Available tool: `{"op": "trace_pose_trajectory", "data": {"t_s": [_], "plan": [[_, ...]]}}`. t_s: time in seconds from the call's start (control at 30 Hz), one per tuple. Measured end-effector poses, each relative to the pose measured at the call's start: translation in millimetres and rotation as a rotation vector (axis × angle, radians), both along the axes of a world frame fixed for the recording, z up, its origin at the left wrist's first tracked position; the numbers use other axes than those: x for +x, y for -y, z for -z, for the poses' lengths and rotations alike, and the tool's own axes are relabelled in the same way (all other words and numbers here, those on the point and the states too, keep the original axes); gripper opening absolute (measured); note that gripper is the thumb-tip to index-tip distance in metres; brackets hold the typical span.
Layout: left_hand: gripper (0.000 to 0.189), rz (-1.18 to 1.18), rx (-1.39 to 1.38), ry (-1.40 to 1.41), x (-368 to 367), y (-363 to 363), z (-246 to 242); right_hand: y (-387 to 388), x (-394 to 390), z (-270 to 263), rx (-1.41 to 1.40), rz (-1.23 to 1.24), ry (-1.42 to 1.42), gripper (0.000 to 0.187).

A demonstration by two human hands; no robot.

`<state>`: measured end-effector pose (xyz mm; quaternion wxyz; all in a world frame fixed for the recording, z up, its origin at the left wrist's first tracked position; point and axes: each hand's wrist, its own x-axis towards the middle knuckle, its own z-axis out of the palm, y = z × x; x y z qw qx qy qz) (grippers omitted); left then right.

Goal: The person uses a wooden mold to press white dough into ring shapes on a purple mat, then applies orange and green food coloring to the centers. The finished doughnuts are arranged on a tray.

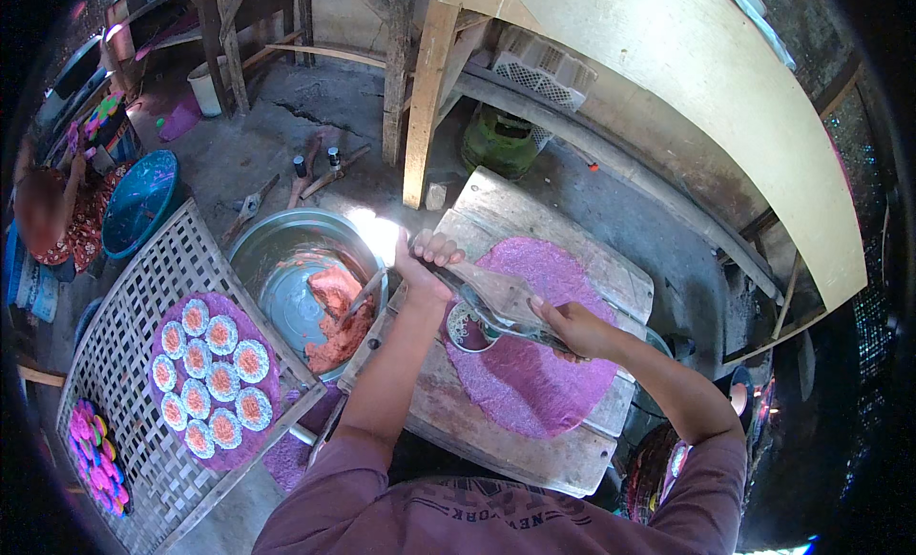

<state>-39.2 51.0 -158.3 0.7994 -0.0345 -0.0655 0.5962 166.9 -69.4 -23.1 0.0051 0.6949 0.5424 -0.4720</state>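
Note:
My left hand and my right hand grip opposite ends of a two-part wooden hand tool, which looks like a hinged press. Below the tool lies a round dish or mould with a patterned inside, partly hidden by it. Both rest over a round purple cloth or mat on a low plank table. Left of the table, a wide metal basin holds orange dough-like paste, with a utensil stuck in it.
A woven bamboo rack carries several white-and-orange round pieces on purple cloth and a bright multicoloured pile. At far left sits another person by a teal tub. A green gas cylinder and a pale tabletop stand ahead.

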Motion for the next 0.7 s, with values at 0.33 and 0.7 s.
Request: {"op": "trace_pose_trajectory", "data": {"t_s": [0.33,0.7], "plan": [[0.057,-0.058,-0.04,-0.296,-38,0,-44,11,-29,30,0.181,0.06,-0.157,0.077],[0.05,0.02,0.29,0.145,-38,-41,-30,-20,-15,34,-0.124,0.305,-0.929,0.095]]}}
